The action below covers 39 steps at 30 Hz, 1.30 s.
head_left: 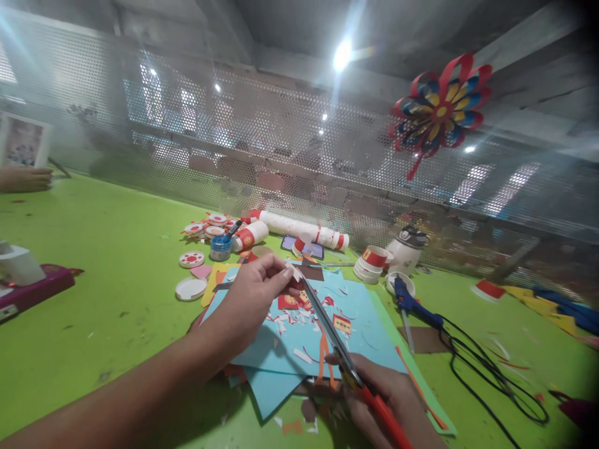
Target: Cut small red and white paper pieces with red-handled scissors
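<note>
My left hand [262,287] pinches a small white piece of paper [294,270] between thumb and fingers, above the blue paper sheets [369,312]. In my right hand [374,386] are long scissors [334,330] with red handles. Their blade tips reach up to the white piece, close by my left fingertips; whether they touch it I cannot tell. Below the blades, white and red paper scraps [285,321] lie scattered on the blue sheet. A red and yellow printed piece [342,323] rests to the right of the blades.
Behind the sheets stand a blue jar [220,247], a long white paper-cup tube [299,229] and stacked cups [370,264]. A blue glue gun [407,296] with a looping black cord [461,362] lies right. A purple power strip [40,290] sits left. Another person's hand [28,179] is far left.
</note>
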Each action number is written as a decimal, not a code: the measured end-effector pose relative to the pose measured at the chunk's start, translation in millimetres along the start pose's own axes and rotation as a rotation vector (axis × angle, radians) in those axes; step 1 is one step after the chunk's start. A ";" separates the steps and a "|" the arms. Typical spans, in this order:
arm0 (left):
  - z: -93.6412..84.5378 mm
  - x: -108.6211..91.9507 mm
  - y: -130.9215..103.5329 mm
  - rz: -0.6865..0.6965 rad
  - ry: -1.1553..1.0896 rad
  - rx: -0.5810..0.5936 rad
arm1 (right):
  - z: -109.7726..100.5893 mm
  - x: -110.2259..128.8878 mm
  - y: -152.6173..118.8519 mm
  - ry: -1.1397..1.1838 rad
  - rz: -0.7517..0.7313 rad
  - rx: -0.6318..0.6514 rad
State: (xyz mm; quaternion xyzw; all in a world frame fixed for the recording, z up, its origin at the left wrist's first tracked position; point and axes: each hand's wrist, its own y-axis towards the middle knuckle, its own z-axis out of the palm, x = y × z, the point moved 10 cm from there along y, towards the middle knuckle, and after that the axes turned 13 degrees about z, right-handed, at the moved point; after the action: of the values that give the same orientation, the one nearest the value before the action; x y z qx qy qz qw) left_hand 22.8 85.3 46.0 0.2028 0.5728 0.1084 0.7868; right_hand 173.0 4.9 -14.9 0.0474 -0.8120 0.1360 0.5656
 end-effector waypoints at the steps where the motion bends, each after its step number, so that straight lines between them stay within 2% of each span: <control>1: 0.1 -0.2 -0.1 -0.001 -0.001 -0.001 | -1.0 2.6 -0.8 -0.021 -0.012 -0.015; 6: -0.4 -0.1 -1.4 -0.014 0.011 -0.012 | -7.3 9.2 -3.5 -0.122 -0.024 -0.109; 15: 0.6 -2.3 -2.6 -0.006 0.025 -0.006 | -8.4 -7.7 0.3 -0.067 0.032 -0.114; 21: 0.2 -1.5 -2.5 -0.019 0.027 -0.009 | -7.5 5.3 -2.1 -0.088 -0.039 -0.133; 26: 0.6 -3.3 -2.6 -0.009 0.030 -0.001 | -4.5 1.0 1.2 -0.093 -0.037 -0.084; 32: 1.7 -4.0 -3.6 -0.014 -0.001 -0.008 | -3.3 3.5 0.6 -0.160 -0.074 -0.100; 39: 3.1 -3.3 -5.0 -0.029 -0.012 -0.002 | 0.3 6.4 -2.1 -0.064 -0.095 -0.029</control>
State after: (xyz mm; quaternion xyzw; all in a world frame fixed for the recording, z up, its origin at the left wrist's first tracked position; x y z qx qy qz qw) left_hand 24.4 78.9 47.4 0.1944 0.5707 0.0963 0.7920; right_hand 170.9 3.3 -8.7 0.0820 -0.8285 0.0955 0.5456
